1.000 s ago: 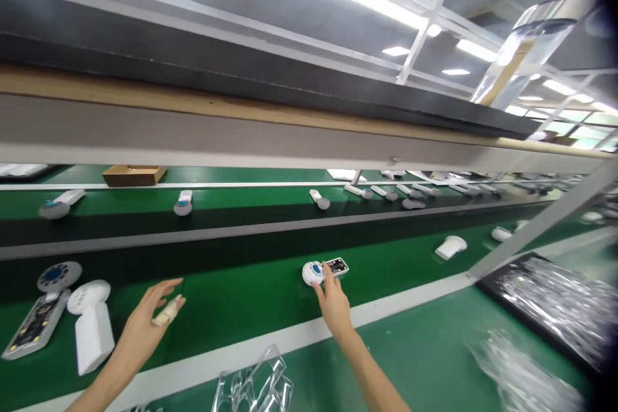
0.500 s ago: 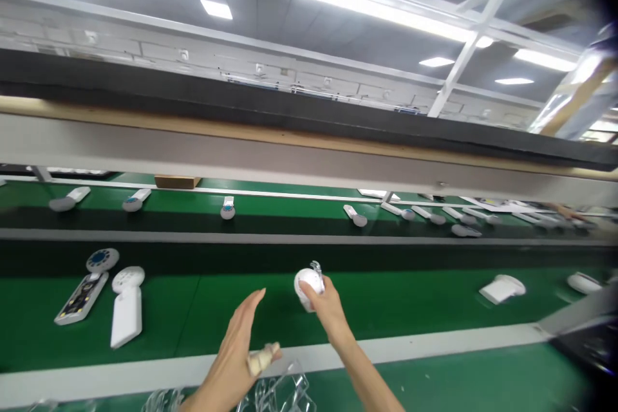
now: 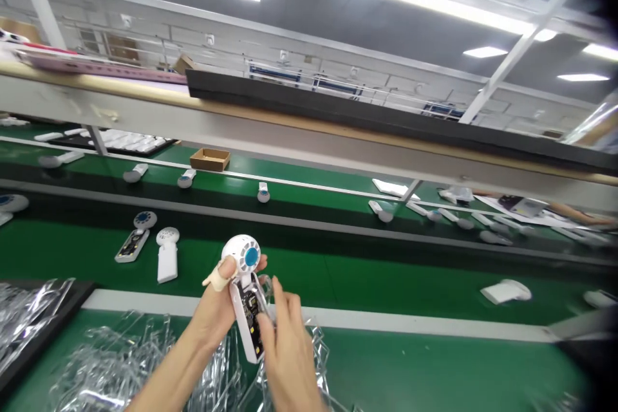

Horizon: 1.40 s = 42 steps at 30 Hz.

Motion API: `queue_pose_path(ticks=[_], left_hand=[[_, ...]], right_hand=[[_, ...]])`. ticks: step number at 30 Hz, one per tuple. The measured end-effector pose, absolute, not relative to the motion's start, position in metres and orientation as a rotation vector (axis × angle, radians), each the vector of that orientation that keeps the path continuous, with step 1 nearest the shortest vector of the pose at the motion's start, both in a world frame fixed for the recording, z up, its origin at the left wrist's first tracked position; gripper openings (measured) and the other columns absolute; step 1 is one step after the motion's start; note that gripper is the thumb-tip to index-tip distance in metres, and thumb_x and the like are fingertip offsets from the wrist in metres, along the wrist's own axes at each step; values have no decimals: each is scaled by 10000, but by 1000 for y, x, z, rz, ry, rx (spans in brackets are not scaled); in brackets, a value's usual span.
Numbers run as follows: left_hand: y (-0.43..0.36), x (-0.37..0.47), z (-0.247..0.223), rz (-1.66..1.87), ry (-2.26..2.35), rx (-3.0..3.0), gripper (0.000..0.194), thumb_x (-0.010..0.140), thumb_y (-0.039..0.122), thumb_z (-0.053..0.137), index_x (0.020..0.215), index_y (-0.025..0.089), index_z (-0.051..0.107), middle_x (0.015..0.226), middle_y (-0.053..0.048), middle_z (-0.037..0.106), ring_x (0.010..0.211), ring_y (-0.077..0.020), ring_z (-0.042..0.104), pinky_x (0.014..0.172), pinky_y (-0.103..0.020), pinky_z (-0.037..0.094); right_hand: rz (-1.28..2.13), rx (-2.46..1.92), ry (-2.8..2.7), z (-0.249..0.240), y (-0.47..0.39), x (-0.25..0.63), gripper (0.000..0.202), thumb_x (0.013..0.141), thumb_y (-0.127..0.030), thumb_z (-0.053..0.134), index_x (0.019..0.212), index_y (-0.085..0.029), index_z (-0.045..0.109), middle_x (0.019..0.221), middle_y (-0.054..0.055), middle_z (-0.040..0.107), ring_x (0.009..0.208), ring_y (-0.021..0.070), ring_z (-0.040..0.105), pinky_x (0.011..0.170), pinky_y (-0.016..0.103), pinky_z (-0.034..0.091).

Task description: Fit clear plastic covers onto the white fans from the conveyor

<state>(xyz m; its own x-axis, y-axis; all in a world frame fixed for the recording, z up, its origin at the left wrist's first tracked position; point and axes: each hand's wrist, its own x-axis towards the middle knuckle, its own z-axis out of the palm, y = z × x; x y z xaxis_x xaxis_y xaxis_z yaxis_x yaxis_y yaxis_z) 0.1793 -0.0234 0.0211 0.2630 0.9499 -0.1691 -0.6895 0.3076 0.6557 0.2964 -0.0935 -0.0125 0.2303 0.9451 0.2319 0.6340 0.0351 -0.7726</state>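
A white handheld device [image 3: 244, 288] with a round head, a blue centre and an exposed circuit board is held upright in front of me. My left hand [image 3: 219, 309], with a taped thumb, grips it from the left side near the head. My right hand [image 3: 286, 347] touches the lower part of its body from the right. Clear plastic pieces [image 3: 145, 360] lie below both hands.
A green conveyor belt [image 3: 338, 280] runs across with an open device [image 3: 134, 236] and a white shell [image 3: 167, 256] at left and another white shell [image 3: 506, 291] at right. A far belt carries several devices and a cardboard box [image 3: 209, 158]. A black tray [image 3: 29, 318] sits at lower left.
My right hand lifted the device off the belt and brought it toward me; my left hand came in and took hold of it. The view swung left.
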Motion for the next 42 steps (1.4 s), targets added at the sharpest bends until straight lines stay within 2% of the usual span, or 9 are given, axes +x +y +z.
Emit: queue_pose_path(ticks=[7, 11, 16, 21, 25, 27, 30, 37, 42], left_hand=[[-38, 176, 23, 1137, 572, 499, 452, 729, 430, 653, 1074, 142, 603, 1035, -126, 691, 1013, -294, 619, 928, -416, 469], [-39, 172, 29, 1192, 556, 532, 473, 729, 447, 644, 1091, 146, 608, 1032, -122, 694, 1081, -306, 584, 975, -433, 429], [-43, 168, 23, 1022, 768, 775, 561, 630, 481, 724, 1097, 188, 619, 1195, -120, 622, 1177, -300, 504, 976, -386, 404], [-54, 169, 14, 771, 1035, 930, 557, 633, 561, 680, 1010, 154, 627, 974, -126, 689, 911, -297, 636, 743, -376, 506], [-74, 184, 2, 983, 1031, 1113, 503, 586, 417, 764, 1029, 221, 625, 1049, -82, 681, 1008, -280, 611, 916, -366, 463], [-82, 192, -10, 1015, 1023, 1186, 574, 511, 320, 816, 1051, 260, 630, 1056, -68, 682, 1023, -296, 605, 956, -386, 448], [-91, 198, -29, 1054, 1107, 1268, 511, 461, 321, 831, 946, 298, 670, 1018, -77, 689, 998, -334, 610, 938, -444, 464], [-51, 205, -30, 946, 1156, 1227, 471, 590, 529, 703, 952, 231, 656, 978, -95, 696, 954, -302, 637, 870, -425, 500], [58, 205, -52, 687, 1421, 1181, 492, 706, 420, 599, 1049, 68, 586, 981, -175, 676, 879, -300, 656, 696, -371, 533]], right_hand=[[216, -1735, -1636, -25, -107, 260, 569, 922, -428, 288, 1455, -312, 126, 1178, 137, 500, 1034, 340, 511, 777, 493, 477], [548, -1677, -1523, -26, -122, 260, 554, 941, -380, 257, 1447, -377, 33, 1272, 84, 469, 953, 258, 588, 690, 358, 518], [672, -1569, -1522, -15, -135, 283, 500, 936, -365, 310, 1425, -382, 207, 1206, 51, 499, 967, 201, 586, 762, 285, 503], [839, -1518, -1323, -22, -129, 296, 474, 894, -424, 395, 1358, -331, 386, 1139, 49, 531, 996, 199, 563, 839, 313, 471], [1055, -1366, -392, -43, -105, 294, 475, 839, -601, 369, 920, -199, 607, 752, 18, 570, 673, 171, 582, 625, 289, 486], [1061, -1235, -201, -49, -95, 293, 461, 792, -626, 436, 636, -203, 534, 587, -25, 487, 537, 138, 505, 544, 263, 440], [945, -1177, -181, -52, -91, 291, 517, 794, -631, 432, 491, -212, 436, 467, -59, 364, 442, 107, 377, 459, 235, 344], [703, -1709, -948, -68, -86, 322, 591, 941, -444, 97, 624, -199, 531, 541, -16, 508, 519, 138, 513, 503, 244, 419], [539, -1920, -1497, -96, -89, 389, 294, 840, -173, 381, 988, -167, 635, 964, 85, 654, 925, 220, 589, 815, 339, 455]])
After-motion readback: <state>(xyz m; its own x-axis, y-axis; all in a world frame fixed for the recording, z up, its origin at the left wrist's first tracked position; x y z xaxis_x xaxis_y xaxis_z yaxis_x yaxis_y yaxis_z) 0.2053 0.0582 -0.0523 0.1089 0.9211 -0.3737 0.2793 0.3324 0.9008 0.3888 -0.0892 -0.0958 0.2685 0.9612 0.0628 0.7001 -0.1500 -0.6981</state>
